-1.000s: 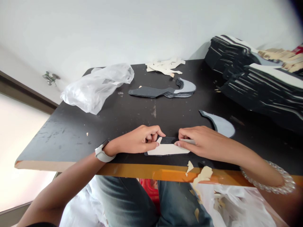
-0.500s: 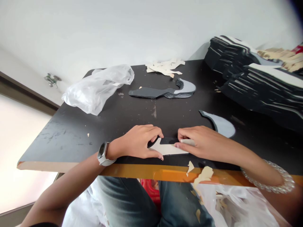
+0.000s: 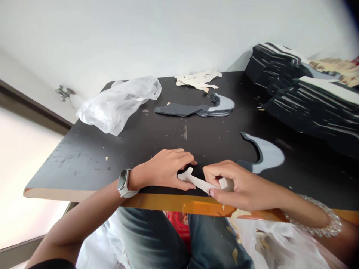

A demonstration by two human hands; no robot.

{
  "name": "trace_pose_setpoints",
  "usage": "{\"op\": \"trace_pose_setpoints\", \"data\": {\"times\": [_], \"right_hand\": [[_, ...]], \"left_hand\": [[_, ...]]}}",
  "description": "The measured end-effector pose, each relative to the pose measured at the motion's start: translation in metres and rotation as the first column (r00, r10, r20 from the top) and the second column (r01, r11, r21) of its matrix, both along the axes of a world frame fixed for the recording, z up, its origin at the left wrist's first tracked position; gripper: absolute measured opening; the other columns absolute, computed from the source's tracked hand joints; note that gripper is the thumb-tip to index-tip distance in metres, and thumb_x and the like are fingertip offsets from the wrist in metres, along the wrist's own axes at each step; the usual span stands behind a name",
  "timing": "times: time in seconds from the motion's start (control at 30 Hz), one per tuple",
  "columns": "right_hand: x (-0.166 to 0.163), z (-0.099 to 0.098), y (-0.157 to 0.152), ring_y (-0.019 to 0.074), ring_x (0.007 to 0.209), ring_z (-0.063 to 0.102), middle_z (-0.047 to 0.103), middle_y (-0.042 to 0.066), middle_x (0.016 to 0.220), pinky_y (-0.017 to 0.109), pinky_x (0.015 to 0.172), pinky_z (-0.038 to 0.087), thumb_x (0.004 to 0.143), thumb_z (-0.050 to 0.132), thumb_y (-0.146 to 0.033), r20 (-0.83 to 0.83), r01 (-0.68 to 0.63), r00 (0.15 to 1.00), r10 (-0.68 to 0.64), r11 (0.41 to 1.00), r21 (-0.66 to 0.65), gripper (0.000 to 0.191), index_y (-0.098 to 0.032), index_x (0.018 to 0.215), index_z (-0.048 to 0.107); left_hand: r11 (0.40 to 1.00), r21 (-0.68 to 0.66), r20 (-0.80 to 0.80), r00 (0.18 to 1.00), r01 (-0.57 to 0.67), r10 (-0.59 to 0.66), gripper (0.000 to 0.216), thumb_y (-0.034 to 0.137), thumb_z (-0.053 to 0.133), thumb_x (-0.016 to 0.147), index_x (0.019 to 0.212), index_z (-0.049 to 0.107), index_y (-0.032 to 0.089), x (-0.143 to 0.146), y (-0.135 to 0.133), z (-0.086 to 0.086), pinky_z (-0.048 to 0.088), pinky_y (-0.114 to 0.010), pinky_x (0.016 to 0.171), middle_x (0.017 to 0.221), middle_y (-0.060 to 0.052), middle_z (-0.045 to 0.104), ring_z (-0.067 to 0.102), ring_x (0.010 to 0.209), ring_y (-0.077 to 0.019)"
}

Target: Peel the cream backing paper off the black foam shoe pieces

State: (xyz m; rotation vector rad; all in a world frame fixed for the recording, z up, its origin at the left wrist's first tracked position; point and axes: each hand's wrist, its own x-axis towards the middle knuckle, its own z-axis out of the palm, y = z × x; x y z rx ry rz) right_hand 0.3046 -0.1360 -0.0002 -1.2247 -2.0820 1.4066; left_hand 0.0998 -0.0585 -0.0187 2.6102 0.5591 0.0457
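Observation:
A cream paper-like strip (image 3: 199, 182) runs between my hands at the front of the dark table. My left hand (image 3: 165, 170) rests low on the table, thumb and fingers bent around the strip's left end. Thumb and curled fingers of my right hand (image 3: 235, 183) pinch the strip's other end, which is lifted and folded over. Just beyond the right hand lies a dark piece with a curved grey end (image 3: 270, 155). Part of it is hidden by that hand, so I cannot tell how far it reaches under the strip.
Similar dark pieces (image 3: 182, 110) lie stacked mid-table, with cream scraps (image 3: 198, 79) behind. A clear plastic bag (image 3: 120, 102) sits at the left. Tall piles of dark pieces (image 3: 314, 108) stand at the right. Orange tape (image 3: 202, 207) covers the front edge, above a scrap-filled bag (image 3: 276, 239).
My right hand has moved slightly down and toward me, raising the strip's right end off the dark surface. The curved grey piece has shifted a little right and nearer. My left hand has barely moved.

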Motion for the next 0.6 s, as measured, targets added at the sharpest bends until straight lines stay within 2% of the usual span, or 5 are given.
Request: {"op": "trace_pose_setpoints", "data": {"times": [0.17,0.23,0.4,0.5,0.6], "right_hand": [[0.006,-0.003,0.007,0.008,0.05,0.027,0.031,-0.008,0.05,0.024,0.05,0.023,0.077,0.049,-0.019,0.205,0.081,0.974,-0.094,0.994,0.071,0.024,-0.021,0.06,0.032],[0.006,-0.004,0.008,0.008,0.05,0.027,0.031,-0.009,0.05,0.024,0.05,0.023,0.077,0.05,-0.02,0.232,0.078,0.968,-0.094,0.994,0.08,0.024,-0.021,0.06,0.033],[0.006,-0.002,0.009,0.0078,0.048,0.03,0.035,-0.008,0.05,0.024,0.049,0.022,0.075,0.049,-0.02,0.226,0.111,0.967,-0.117,0.993,0.043,0.021,-0.021,0.06,0.034],[0.005,-0.002,0.009,0.008,0.048,0.031,0.037,-0.008,0.049,0.024,0.049,0.022,0.074,0.048,-0.019,0.222,0.117,0.967,-0.123,0.992,0.043,0.02,-0.021,0.059,0.035],[0.004,-0.003,0.009,0.0084,0.05,0.032,0.036,-0.007,0.051,0.024,0.05,0.023,0.074,0.048,-0.019,0.241,0.105,0.963,-0.123,0.991,0.088,0.019,-0.02,0.059,0.036]], "left_hand": [[0.997,-0.069,0.041,0.998,-0.047,0.05,0.05,0.063,0.066,0.071,0.091,0.053,0.019,-0.002,0.005,-0.004,0.033,-0.024,0.061,0.081,0.001,0.054,0.051,0.072,-0.0147],[0.994,-0.099,0.07,0.996,-0.045,0.052,0.041,0.055,0.067,0.074,0.084,0.052,0.019,-0.002,0.006,-0.004,0.034,-0.024,0.063,0.079,0.002,0.051,0.049,0.072,-0.0136],[0.98,-0.199,0.184,0.983,0.025,0.013,0.01,0.021,0.056,0.084,0.078,0.049,0.018,-0.001,-0.001,0.002,0.037,-0.024,0.068,0.079,0.001,0.052,0.047,0.073,-0.0121],[0.96,-0.274,0.234,0.972,0.065,0.001,0.009,0.017,0.053,0.082,0.076,0.047,0.018,0.0,-0.01,0.007,0.037,-0.023,0.065,0.075,0.001,0.051,0.045,0.07,-0.0114],[0.914,-0.404,0.232,0.97,0.031,0.069,0.011,0.022,0.053,0.085,0.077,0.046,0.018,0.001,-0.014,0.01,0.036,-0.021,0.058,0.07,0.002,0.049,0.044,0.062,-0.0089]]}}
